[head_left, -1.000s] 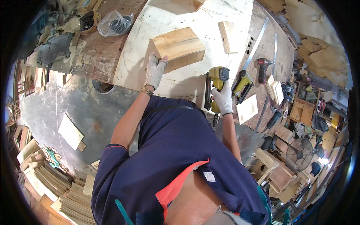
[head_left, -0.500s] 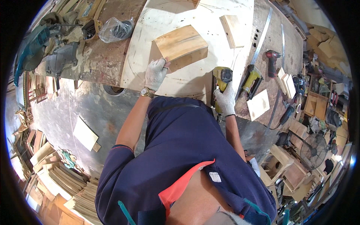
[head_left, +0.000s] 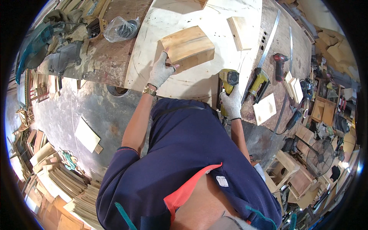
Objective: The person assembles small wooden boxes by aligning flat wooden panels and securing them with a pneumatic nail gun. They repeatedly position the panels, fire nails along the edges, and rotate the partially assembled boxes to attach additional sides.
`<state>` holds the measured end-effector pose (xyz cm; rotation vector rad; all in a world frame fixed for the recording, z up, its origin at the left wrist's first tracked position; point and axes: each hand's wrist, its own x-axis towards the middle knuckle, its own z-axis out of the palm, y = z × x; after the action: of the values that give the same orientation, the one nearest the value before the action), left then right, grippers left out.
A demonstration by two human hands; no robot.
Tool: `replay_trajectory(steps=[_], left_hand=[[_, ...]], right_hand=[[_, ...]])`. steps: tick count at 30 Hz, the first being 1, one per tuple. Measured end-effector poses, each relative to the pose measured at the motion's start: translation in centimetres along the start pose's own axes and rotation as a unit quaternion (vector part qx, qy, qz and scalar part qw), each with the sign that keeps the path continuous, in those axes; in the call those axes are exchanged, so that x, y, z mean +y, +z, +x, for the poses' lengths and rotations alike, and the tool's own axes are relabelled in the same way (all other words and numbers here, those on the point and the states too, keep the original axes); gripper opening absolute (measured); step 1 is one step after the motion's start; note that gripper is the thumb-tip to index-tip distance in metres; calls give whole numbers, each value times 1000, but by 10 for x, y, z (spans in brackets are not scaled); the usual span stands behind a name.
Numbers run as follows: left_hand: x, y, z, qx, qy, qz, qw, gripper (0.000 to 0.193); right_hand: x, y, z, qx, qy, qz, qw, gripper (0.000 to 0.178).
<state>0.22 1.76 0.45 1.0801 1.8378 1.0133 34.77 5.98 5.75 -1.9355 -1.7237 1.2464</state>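
A wooden box (head_left: 189, 44) rests on the pale board covering the middle of the bench. My left hand (head_left: 161, 72), in a white knit glove, is at its near left corner, index finger along the left edge and thumb against the near side. The other fingers are partly hidden. Close to the board's near edge, my gloved right hand (head_left: 232, 104) is wrapped round the handle of a yellow and black nail gun (head_left: 229, 78). The nail gun stands apart from the box, to its right.
Right of the board lie a second yellow nail gun (head_left: 259, 84), a red and black cordless drill (head_left: 280, 66), a metal straightedge (head_left: 270, 36) and a thin wood panel (head_left: 264, 109). A wood block (head_left: 239, 32) sits behind. A circular-bladed saw (head_left: 36, 50) stands at far left.
My left hand has changed its hold, its index finger and thumb now spread wider around the box corner. My right hand still holds the nail gun in about the same place.
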Motion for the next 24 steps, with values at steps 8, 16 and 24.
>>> replay_trajectory(steps=[8,16,24], left_hand=[[-27,-2,10,-49,-5,-23,999,57],[0,1,-14,-16,104,34,994,60],[-14,15,-27,51,231,160,958,58]], right_hand=[[5,1,2,2,-13,-15,1000,58],[-30,-26,-10,-18,-37,-6,999,52],[-128,-70,-25,-107,-60,59,991,49]])
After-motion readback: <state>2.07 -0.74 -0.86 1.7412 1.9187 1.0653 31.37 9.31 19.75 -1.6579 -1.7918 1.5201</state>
